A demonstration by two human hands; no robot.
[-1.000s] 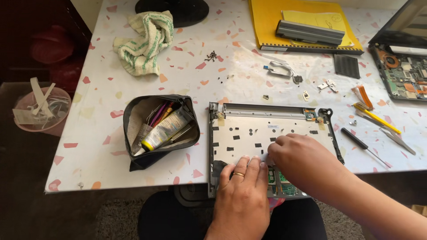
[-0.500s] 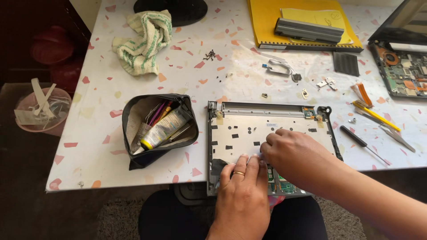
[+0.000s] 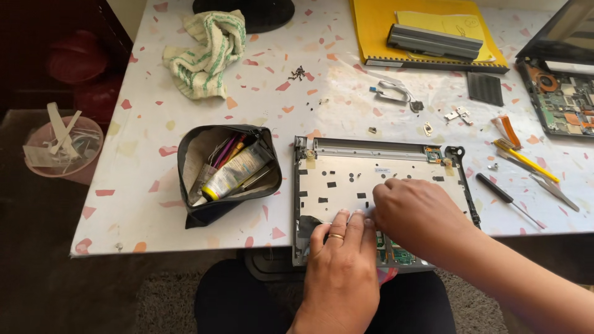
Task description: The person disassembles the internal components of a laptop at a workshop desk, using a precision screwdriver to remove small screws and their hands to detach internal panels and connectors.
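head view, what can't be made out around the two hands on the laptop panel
- Head view: fingertips of the right hand and anything pinched in their grip are hidden by the hand's own back.
- The laptop panel near edge is covered by the left hand.
- The open laptop is cut off by the right edge.
- The dark screws are too small to count.

Both arms are bare, no sleeves or watch in view. The left hand [image 3: 342,272] wears one thin gold band on the ring finger — nothing on the right hand [image 3: 416,213]. Dark trousers on the lap.
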